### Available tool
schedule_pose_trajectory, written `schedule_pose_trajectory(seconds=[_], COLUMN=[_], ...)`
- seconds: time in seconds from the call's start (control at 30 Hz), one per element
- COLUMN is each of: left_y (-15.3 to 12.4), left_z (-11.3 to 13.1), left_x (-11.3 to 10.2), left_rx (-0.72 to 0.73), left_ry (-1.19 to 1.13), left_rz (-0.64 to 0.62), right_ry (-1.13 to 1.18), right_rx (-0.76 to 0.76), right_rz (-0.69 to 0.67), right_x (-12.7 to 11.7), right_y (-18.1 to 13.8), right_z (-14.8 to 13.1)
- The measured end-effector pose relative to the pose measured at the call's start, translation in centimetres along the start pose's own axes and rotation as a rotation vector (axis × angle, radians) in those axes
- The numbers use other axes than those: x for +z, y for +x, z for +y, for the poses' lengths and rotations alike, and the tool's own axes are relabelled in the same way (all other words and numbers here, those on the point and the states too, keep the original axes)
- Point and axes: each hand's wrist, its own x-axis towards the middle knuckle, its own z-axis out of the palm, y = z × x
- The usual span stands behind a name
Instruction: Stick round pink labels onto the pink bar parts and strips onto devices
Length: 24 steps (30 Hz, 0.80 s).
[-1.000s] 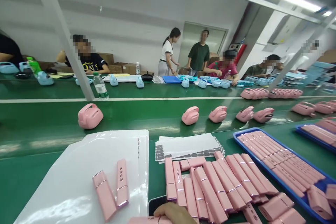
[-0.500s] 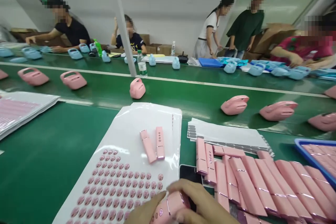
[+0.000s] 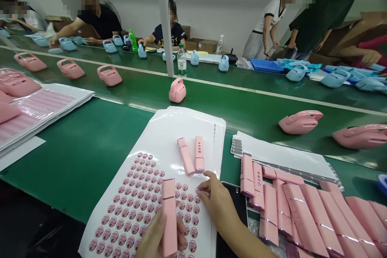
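Observation:
A slim pink device (image 3: 169,217) with a shiny band near its top stands nearly upright in my left hand (image 3: 154,231), whose fingers wrap round it. My right hand (image 3: 216,199) is over the right side of a white sheet (image 3: 169,129) of round pink stickers (image 3: 125,213). Its thumb and fingertips are pinched together beside the stickers; whatever lies between them is too small to make out. Just beyond that hand, two pink devices (image 3: 199,155) lie on the bare upper part of the sheet, one showing a row of small round marks.
Many more pink devices (image 3: 299,205) are heaped at the right, beside a dark flat object (image 3: 236,201). White label sheets (image 3: 281,153) lie behind them. Pink handled housings (image 3: 177,90) line the green conveyor (image 3: 217,94). Co-workers sit and stand across it near blue housings.
My right hand has let go of the pink device and moved to the sticker sheet. The device now stands upright in my left hand. The view has shifted.

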Motion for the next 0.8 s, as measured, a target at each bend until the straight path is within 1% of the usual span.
schedule_pose_trajectory(seconds=[0.13,0.2,0.3,0.43,0.57,0.7,0.8], left_y=[0.3,0.5,0.7,0.8,0.7,0.7,0.7], left_z=[0.0,-0.3,-0.8,-1.2,-1.1,-1.1,-1.2], left_x=[0.3,0.2,0.0,0.0,0.4,0.4,0.3], left_rx=[0.020,0.044,0.115,0.175,0.144,0.093,0.095], left_ry=[-0.081,-0.072,0.036,0.244,0.257,0.251,0.279], left_rz=[0.035,0.048,0.043,0.085,0.093,0.044,0.022], right_ry=[0.020,0.033,0.054,0.064,0.137,0.231,0.288], right_rx=[-0.020,-0.030,-0.028,-0.008,0.012,0.030,0.028], right_rz=[-0.044,-0.067,-0.083,-0.047,-0.051,-0.064,-0.066], right_x=[-0.6,-0.8,-0.7,-0.3,-0.4,-0.7,-1.3], right_y=[0.7,1.0,0.9,0.5,0.7,1.1,0.8], right_z=[-0.5,-0.7,-0.9,-0.8,-0.7,-0.4,-0.3])
